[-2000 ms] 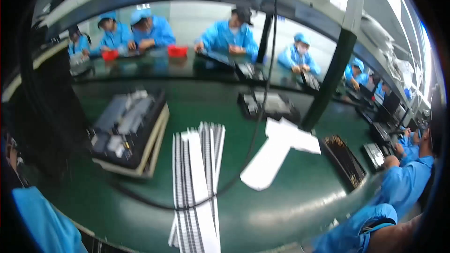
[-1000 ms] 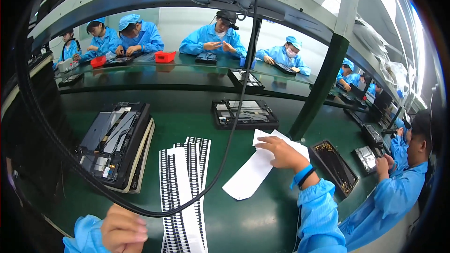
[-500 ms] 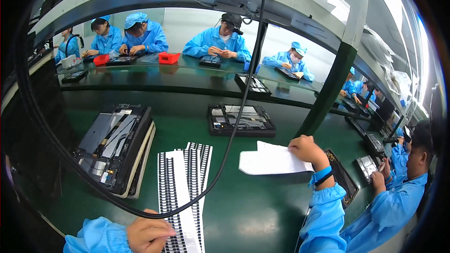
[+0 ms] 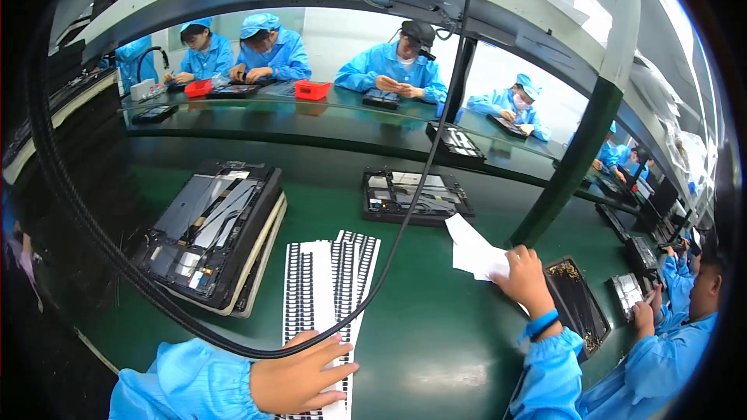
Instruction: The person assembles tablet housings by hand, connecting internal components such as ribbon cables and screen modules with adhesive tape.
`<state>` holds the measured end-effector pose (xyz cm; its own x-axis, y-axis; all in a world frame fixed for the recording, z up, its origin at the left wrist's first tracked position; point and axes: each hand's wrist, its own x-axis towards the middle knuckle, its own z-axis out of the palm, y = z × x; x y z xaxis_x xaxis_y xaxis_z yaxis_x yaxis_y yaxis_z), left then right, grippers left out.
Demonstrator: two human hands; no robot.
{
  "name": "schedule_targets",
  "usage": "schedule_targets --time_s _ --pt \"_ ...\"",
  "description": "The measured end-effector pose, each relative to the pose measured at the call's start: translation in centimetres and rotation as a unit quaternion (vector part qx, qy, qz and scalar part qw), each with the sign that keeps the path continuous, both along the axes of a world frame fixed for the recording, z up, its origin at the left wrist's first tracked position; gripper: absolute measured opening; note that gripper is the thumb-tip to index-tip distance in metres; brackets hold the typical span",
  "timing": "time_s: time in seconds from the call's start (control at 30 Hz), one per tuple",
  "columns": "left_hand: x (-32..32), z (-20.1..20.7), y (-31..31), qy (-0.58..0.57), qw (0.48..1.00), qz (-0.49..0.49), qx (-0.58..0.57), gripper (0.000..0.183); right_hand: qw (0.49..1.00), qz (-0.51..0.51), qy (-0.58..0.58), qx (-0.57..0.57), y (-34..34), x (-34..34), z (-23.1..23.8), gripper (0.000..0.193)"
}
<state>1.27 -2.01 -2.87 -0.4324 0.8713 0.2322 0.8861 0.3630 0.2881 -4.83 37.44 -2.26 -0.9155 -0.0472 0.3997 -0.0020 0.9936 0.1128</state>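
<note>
Left hand [image 4: 299, 377] flat, fingers spread, pressing near end of white backing sheets with rows of small black die-cut strips [image 4: 323, 288]; grips nothing. Right hand [image 4: 523, 280] pinches folded white paper sheet [image 4: 475, 253], paper just left of fingers. Open dark tablet chassis in tray [image 4: 210, 229] up-left of left hand, second chassis [image 4: 412, 196] beyond right hand. No strip peeled yet, judging by full rows. Versus half second ago: paper pulled closer, left hand further onto sheets.

The worktop [image 4: 436, 342] is dark green. The sheets [image 4: 327, 280] are white with rows of black strips, and the paper [image 4: 471, 253] is plain white. Sleeves [image 4: 187, 385] are bright blue; the tray [image 4: 311, 90] is red.
</note>
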Motion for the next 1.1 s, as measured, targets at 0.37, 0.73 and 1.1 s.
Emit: schedule_targets --time_s 0.37,0.73,1.1 --pt "-7.0 2.2 6.6 0.062 0.993 0.093 0.027 0.031 0.970 0.157 0.102 0.156 5.6 2.1 -1.2 0.023" --pt "-11.0 -0.5 7.4 -0.017 0.987 0.159 -0.014 0.030 0.965 0.178 0.140 0.136 4.0 1.4 -0.7 0.028" --pt "-18.4 -2.2 8.4 -0.029 0.917 0.351 0.187 0.044 0.979 0.058 -0.197 -0.006 -1.1 4.2 4.7 0.065"
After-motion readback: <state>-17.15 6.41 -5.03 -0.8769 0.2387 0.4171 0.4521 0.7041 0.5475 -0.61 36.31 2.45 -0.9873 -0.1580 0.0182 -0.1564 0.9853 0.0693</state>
